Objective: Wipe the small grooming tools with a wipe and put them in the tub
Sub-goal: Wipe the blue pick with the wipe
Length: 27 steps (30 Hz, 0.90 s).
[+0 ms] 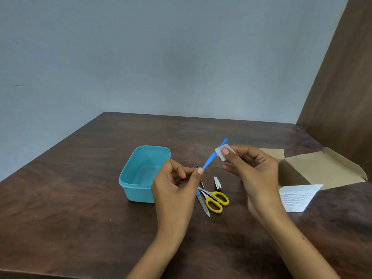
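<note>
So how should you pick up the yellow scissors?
Probably by the yellow handle loops, coming straight down from above. The scissors lie flat on the table, loops towards the person, blades pointing away to the left. The blade end is crowded by a metal file, and the nail clipper lies just beyond. The loop end is clear and blunt.

One view only, from a camera worn on the person's head, looking forward and down across a dark wooden table. It sits close above the near edge, so both forearms enter from the bottom of the frame. The wide lens takes in the table's far edge, its far left corner, the grey wall behind and a brown panel at the right.
</note>
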Tool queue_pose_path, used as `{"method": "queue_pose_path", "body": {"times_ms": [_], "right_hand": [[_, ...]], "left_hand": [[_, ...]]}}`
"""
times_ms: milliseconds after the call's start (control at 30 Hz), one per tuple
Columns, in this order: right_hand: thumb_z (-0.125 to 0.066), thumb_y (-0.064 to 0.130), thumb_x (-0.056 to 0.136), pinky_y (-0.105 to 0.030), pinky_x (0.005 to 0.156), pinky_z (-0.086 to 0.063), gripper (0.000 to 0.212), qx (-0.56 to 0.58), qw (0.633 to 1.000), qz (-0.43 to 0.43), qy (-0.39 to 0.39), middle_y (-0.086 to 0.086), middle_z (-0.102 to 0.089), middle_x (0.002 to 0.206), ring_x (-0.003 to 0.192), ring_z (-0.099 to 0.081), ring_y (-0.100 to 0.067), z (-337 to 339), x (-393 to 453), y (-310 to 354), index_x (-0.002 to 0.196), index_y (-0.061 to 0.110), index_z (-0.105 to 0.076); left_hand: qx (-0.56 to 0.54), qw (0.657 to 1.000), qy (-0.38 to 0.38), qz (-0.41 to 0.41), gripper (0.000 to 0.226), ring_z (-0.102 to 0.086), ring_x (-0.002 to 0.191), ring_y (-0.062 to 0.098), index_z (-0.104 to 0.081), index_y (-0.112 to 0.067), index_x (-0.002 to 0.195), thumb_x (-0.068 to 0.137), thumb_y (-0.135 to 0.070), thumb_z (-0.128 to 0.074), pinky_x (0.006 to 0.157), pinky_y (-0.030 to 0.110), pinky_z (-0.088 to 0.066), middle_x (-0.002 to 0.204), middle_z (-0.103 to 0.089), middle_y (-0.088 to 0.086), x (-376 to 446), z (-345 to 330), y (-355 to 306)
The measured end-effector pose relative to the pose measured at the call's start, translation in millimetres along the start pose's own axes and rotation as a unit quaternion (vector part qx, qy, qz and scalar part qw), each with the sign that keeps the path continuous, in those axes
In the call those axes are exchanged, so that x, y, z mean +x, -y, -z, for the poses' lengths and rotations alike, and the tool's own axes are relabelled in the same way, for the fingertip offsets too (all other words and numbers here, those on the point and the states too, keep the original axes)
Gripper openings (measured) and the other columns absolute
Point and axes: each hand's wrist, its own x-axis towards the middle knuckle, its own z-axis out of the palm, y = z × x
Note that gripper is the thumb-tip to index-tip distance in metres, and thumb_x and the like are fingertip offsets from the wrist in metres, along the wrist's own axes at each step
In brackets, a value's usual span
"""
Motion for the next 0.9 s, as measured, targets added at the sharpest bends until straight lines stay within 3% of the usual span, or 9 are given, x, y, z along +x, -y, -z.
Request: {"method": "queue_pose_path", "body": {"times_ms": [100,200,300,500,700,800,900], "right_hand": [[-0.073,0.005,0.077,-0.022,0.062,-0.056,0.008,-0.046,0.998,0.035,-0.038,0.003,-0.073,0.069,0.066,-0.069,-0.010,2,3,-3,0.076,0.012,-0.069],[-0.075,0.011,0.077,-0.034,0.069,-0.059,0.010,-0.125,0.987,0.080,-0.065,-0.002,-0.069,0.070,0.070,-0.070,-0.018,5,5,-6,0.074,0.012,-0.066],[-0.074,0.012,0.078,-0.037,0.071,-0.058,0.011,-0.175,0.979,0.088,-0.050,-0.006,-0.069,0.075,0.074,-0.070,-0.022,3,4,-10,0.074,0.014,-0.064],[-0.069,0.003,0.081,-0.021,0.065,-0.056,0.006,-0.032,0.999,-0.005,0.016,-0.001,-0.073,0.076,0.070,-0.069,-0.009,-5,-1,-7,0.080,0.009,-0.070],[-0.056,0.010,0.091,-0.028,0.075,-0.059,0.017,0.067,0.990,-0.117,0.042,-0.011,-0.075,0.092,0.085,-0.072,-0.020,-3,-3,-3,0.089,0.002,-0.071],[-0.067,0.002,0.079,-0.024,0.068,-0.058,0.008,0.049,0.993,-0.098,0.053,-0.005,-0.076,0.084,0.077,-0.072,-0.016,-1,-4,-4,0.082,0.007,-0.072],[-0.072,-0.001,0.073,-0.023,0.064,-0.058,0.011,0.035,0.994,-0.086,0.051,-0.003,-0.075,0.079,0.074,-0.072,-0.015,-1,-5,-5,0.079,0.008,-0.071]], "left_hand": [[-0.043,0.998,-0.009,0.047,0.042,-0.072,0.070,0.026,-0.035,-0.013,0.062,0.076,0.003,-0.071,0.070,0.036,-0.057,0.066,-0.071,0.013,-4,-4,0],[-0.100,0.990,-0.019,0.099,0.040,-0.073,0.067,0.021,-0.034,-0.011,0.064,0.078,0.007,-0.068,0.067,0.027,-0.058,0.064,-0.072,0.011,-6,-6,-5],[-0.128,0.983,-0.015,0.132,0.037,-0.073,0.067,0.018,-0.036,-0.010,0.067,0.079,0.007,-0.067,0.065,0.022,-0.058,0.063,-0.071,0.008,-9,-8,-8],[-0.122,0.984,-0.001,0.129,0.036,-0.072,0.066,0.018,-0.037,-0.008,0.070,0.077,0.008,-0.068,0.067,0.025,-0.059,0.058,-0.068,0.006,-9,-10,-4],[-0.093,0.989,0.019,0.113,0.039,-0.069,0.065,0.019,-0.035,-0.009,0.069,0.076,0.009,-0.069,0.065,0.026,-0.056,0.060,-0.068,0.009,-10,-10,1],[-0.071,0.991,0.038,0.107,0.042,-0.069,0.063,0.013,-0.034,-0.011,0.066,0.076,0.008,-0.070,0.060,0.021,-0.055,0.056,-0.067,0.004,-11,-9,3],[-0.053,0.992,0.056,0.099,0.041,-0.068,0.060,0.009,-0.036,-0.012,0.065,0.075,0.008,-0.071,0.059,0.019,-0.054,0.057,-0.068,0.002,-13,-9,4]]}}
